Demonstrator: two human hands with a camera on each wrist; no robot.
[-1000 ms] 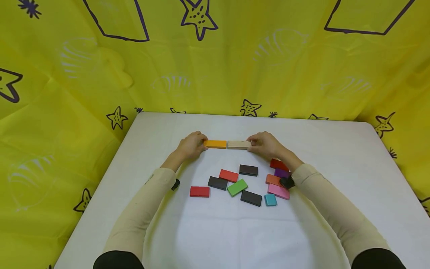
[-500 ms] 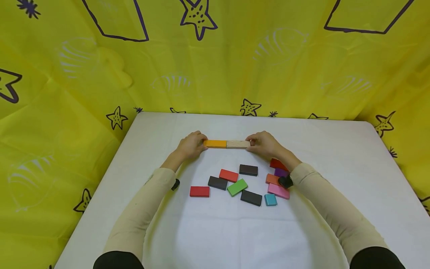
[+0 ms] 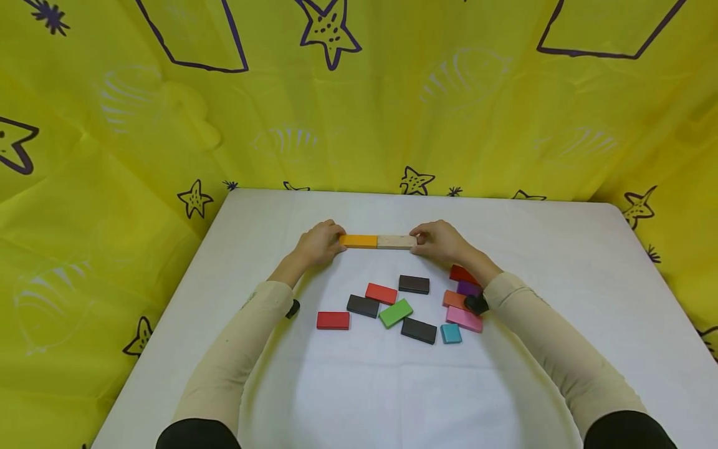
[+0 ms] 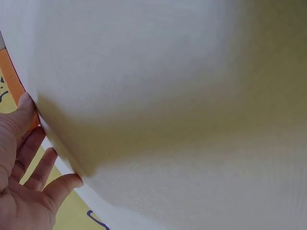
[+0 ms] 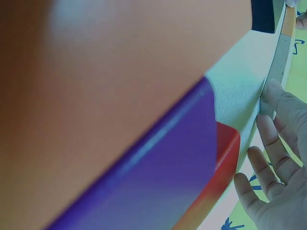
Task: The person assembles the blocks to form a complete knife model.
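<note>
An orange block [image 3: 359, 241] and a pale wooden block [image 3: 396, 242] lie end to end, touching, near the back of the white table. The left hand [image 3: 320, 243] pinches the outer end of the orange block between thumb and fingers. At the other end, the right hand [image 3: 440, 242] pinches the wooden block. In the left wrist view, the left hand [image 4: 29, 163] has its thumb and a finger at the orange block [image 4: 12, 76], other fingers spread. The right wrist view has the right hand [image 5: 283, 153] at the wooden block [image 5: 279, 62].
Nearer the body lie red [image 3: 333, 320], black [image 3: 419, 330], green [image 3: 396, 313] and teal [image 3: 451, 333] blocks. Orange, pink [image 3: 464, 319], purple [image 3: 469, 288] and red blocks cluster by the right wrist, partly under it. A yellow patterned cloth [image 3: 359, 112] hangs behind the table.
The right hand has moved slightly left with the wooden block, closing the thin gap between it and the orange block. The left hand has hardly moved.
</note>
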